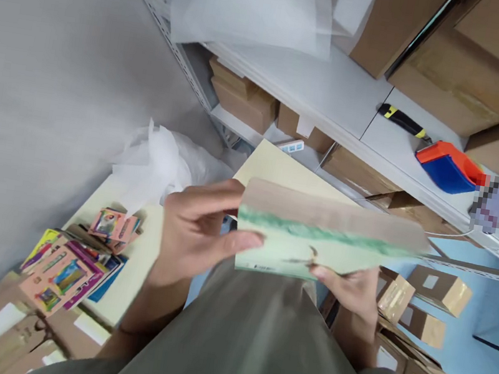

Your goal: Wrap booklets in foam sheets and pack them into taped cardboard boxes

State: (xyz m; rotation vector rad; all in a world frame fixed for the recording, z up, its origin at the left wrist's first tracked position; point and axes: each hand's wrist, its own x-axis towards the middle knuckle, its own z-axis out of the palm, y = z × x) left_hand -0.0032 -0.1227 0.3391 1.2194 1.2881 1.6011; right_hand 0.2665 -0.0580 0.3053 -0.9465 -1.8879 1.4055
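Observation:
Both my hands hold a thin book (289, 237) with a pale green and beige cover, crossed by a ragged darker green band. It is tilted in front of my body. My left hand (201, 223) grips its left end, thumb on the cover and fingers behind. My right hand (351, 288) pinches the lower edge towards the right, with the thumb on the front; its other fingers are mostly hidden. Motion blurs the book's right end, and its small print is unreadable. Behind the book lies a cream tabletop (267, 164).
At the left, a pile of colourful booklets (60, 274) rests beside crumpled white wrapping (163, 161). The shelf (340, 94) ahead carries cardboard boxes (466, 76), a black-and-yellow handled tool (402, 119) and a red-and-blue object (451, 168). More cartons (439, 290) stand lower right.

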